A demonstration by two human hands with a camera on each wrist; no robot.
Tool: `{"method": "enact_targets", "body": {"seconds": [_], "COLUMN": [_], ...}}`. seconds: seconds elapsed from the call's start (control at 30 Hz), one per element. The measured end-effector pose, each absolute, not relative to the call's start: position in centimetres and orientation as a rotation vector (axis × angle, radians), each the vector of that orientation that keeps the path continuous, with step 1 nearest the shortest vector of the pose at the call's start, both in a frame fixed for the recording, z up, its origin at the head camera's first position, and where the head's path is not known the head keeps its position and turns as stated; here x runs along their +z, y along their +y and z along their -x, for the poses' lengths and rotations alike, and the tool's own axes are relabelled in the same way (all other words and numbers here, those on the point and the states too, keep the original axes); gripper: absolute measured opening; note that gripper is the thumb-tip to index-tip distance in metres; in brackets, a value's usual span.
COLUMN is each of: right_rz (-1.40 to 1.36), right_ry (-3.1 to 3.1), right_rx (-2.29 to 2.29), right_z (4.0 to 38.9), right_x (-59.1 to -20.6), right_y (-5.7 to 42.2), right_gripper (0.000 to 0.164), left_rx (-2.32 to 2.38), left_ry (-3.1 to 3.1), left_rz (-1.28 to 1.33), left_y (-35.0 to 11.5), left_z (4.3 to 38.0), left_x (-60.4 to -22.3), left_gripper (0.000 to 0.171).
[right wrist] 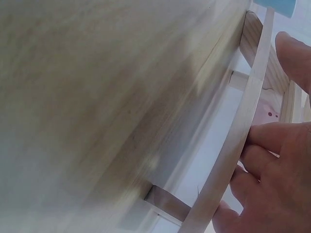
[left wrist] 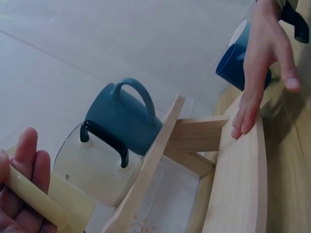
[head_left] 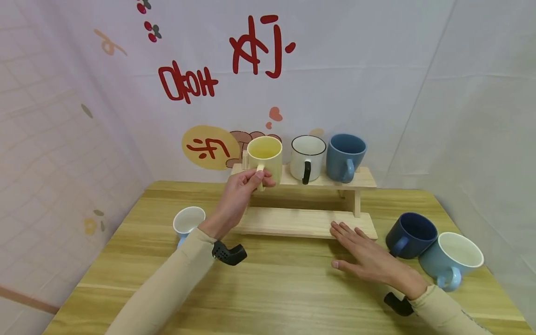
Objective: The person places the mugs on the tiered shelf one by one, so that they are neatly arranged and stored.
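Note:
My left hand (head_left: 244, 188) grips the handle of a yellow mug (head_left: 272, 160) at the left end of the rack's upper shelf. Whether the mug's base touches the shelf cannot be told. Beside it on that shelf stand a white mug (head_left: 307, 158) with a black rim and handle, then a blue mug (head_left: 345, 156). My right hand (head_left: 368, 256) lies with straight fingers on the front right part of the wooden rack's lower shelf (head_left: 293, 222). In the left wrist view, the left fingers (left wrist: 30, 153) curl round the yellow handle (left wrist: 36, 199).
A dark blue mug (head_left: 410, 235) and a light blue mug (head_left: 454, 258) stand on the table at right. Another light blue mug (head_left: 187, 221) with a white inside is at left, partly behind my left forearm. A printed cloth (head_left: 356, 88) hangs behind the table.

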State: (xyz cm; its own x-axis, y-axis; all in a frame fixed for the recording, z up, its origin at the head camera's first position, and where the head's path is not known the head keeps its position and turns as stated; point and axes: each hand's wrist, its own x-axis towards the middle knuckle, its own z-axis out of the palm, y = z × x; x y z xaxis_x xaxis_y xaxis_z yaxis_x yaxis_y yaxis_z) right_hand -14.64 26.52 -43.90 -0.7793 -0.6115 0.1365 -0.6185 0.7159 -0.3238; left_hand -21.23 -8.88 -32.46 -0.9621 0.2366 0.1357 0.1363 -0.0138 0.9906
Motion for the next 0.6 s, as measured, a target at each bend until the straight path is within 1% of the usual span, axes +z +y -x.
{"method": "enact_targets", "body": {"seconds": [0.33, 0.6], "right_rz": [-1.033, -1.035], "right_ry": [-2.894, -2.899], "right_rx": [0.552, 0.556], "right_z": [14.7, 14.7], "right_x": [-43.9, -43.9], "right_y": [26.4, 26.5], "right_gripper": [0.079, 0.08], "left_rx": [2.173, 2.158], "left_ry": [2.123, 2.113], "left_rz": [-0.374, -0.37], "left_y": [-7.8, -7.2], "left_z": [23.7, 24.4], "left_x": [-32.7, -33.2], "left_gripper": [0.036, 0.034]}}
